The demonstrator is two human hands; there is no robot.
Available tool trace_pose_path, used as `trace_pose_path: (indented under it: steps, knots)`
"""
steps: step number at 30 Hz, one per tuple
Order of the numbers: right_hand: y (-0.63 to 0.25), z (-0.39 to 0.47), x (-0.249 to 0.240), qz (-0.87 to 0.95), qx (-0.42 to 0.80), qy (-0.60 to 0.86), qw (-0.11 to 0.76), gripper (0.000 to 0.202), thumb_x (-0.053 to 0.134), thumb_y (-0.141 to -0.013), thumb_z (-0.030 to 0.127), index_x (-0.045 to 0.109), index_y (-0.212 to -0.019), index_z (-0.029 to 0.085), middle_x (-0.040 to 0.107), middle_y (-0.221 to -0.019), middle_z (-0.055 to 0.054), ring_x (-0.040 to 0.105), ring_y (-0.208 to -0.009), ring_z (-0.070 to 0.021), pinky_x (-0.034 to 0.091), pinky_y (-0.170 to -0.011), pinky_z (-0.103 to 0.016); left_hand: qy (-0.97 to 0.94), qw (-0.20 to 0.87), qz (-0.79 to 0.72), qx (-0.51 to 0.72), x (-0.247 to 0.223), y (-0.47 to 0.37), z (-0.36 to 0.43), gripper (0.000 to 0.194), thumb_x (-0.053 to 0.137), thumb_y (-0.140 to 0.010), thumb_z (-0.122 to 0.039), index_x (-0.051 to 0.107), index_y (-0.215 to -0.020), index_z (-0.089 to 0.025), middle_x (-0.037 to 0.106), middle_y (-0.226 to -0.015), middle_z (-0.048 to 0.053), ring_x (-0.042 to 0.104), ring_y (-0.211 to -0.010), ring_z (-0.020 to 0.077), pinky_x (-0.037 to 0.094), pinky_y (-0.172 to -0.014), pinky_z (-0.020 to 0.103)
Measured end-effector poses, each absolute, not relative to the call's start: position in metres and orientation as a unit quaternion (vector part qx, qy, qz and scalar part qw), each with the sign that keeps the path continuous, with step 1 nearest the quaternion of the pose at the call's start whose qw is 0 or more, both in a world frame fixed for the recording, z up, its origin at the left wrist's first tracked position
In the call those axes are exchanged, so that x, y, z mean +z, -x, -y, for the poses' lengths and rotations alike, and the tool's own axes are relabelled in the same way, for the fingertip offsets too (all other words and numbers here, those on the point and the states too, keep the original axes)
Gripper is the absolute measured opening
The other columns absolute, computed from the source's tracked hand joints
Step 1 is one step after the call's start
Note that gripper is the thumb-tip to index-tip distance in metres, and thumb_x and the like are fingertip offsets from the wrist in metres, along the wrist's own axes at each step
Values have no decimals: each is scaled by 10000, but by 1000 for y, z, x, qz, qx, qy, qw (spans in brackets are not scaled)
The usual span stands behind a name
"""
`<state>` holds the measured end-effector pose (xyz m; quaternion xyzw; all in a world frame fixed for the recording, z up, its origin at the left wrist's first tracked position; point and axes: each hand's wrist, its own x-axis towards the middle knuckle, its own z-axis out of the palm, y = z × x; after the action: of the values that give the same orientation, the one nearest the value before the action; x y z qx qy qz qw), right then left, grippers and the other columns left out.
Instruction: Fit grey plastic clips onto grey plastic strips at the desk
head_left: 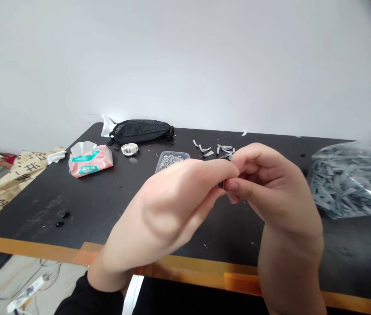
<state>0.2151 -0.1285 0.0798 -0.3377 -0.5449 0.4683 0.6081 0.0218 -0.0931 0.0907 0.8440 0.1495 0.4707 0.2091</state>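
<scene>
My left hand (179,197) and my right hand (267,188) meet above the table, fingertips pressed together. Between them shows only a sliver of something small and dark; the fingers hide the rest. Both hands are closed in a pinch. Behind my left hand, a clear plastic tub (189,154) holds many tiny grey pieces and is partly covered by the hand. Just beyond the fingertips lie several loose grey strips (204,149) on the dark table.
A clear bag of grey strips (356,183) stands at the right. Toward the back left are a pink tissue pack (92,161), a white watch (129,149) and a black mesh pouch (142,130). Orange tape (201,270) runs along the front edge of the black table (106,214).
</scene>
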Motion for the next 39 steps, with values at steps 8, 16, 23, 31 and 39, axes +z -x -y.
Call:
trace_pose_path:
  steps: [8, 16, 23, 31, 39]
  knots:
    - [-222, 127, 78, 578, 423, 391, 577, 123, 809, -867, 158, 809, -901, 277, 700, -734, 58, 593, -644, -29, 495, -583, -95, -819, 229, -195, 489, 90, -27, 95, 433, 686, -949, -100, 646, -1294, -357, 751, -1099, -32, 722, -1036, 189, 576, -931, 324]
    - [-222, 128, 78, 554, 415, 423, 585, 79, 807, -879, 210, 821, -890, 287, 690, -692, 43, 578, -610, -52, 461, -532, -148, -853, 162, -159, 470, 78, -23, 86, 490, 648, -936, -70, 597, -1382, -267, 728, -1176, 58, 716, -1058, 247, 599, -860, 342]
    - [-219, 128, 80, 497, 465, 409, 608, 208, 888, -757, 114, 780, -855, 263, 696, -649, 73, 605, -568, -38, 492, -525, -106, -856, 182, -141, 462, 80, -27, 82, 443, 654, -947, -88, 593, -1350, -262, 732, -1143, 35, 715, -1014, 213, 603, -884, 315]
    - [-219, 127, 80, 514, 456, 389, 613, 181, 889, -767, 130, 762, -827, 245, 742, -713, 62, 668, -587, -45, 548, -562, -103, -787, 386, -113, 467, 86, -31, 77, 409, 646, -944, -6, 629, -1262, -263, 739, -1169, -18, 714, -1084, 119, 599, -959, 209]
    - [-212, 129, 77, 547, 306, 407, 664, 225, 895, -744, 83, 765, -805, 256, 734, -769, 44, 665, -636, -87, 565, -576, -182, -687, 533, -163, 467, 90, -37, 68, 103, 764, -887, -117, 765, -959, -191, 698, -1135, 22, 675, -873, 78, 586, -771, 147]
